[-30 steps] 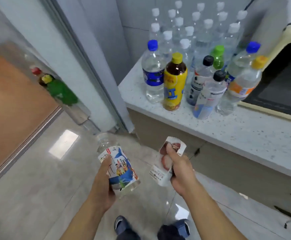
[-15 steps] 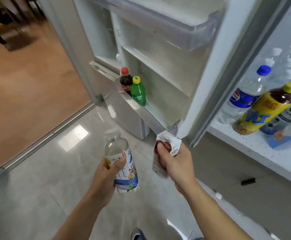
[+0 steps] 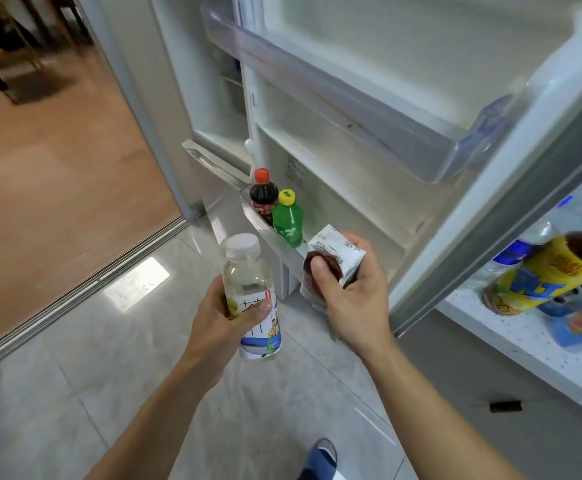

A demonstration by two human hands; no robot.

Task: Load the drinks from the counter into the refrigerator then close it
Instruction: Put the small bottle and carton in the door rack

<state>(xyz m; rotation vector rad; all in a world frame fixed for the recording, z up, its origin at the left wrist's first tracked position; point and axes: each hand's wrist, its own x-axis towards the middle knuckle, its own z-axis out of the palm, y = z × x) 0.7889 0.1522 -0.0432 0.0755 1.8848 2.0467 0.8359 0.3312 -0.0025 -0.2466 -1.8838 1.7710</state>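
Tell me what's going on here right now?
A person stands at the open fridge door with a drink in each hand. The left hand grips a clear bottle with a white cap; the right hand holds a small carton close to the lower door shelf, where a cola bottle and a green bottle already stand. More drinks wait on the counter.

A clear bottle [image 3: 252, 299] with a white cap and blue label is standing upright in the left hand [image 3: 220, 323]. A white carton [image 3: 331, 261] is tilting in the right hand [image 3: 351, 299] at the fridge door [image 3: 403, 188] shelf, where a cola bottle [image 3: 263, 195] and green bottle [image 3: 287, 220] are standing. A yellow bottle [image 3: 545, 271] is sitting on the table [image 3: 524, 344].
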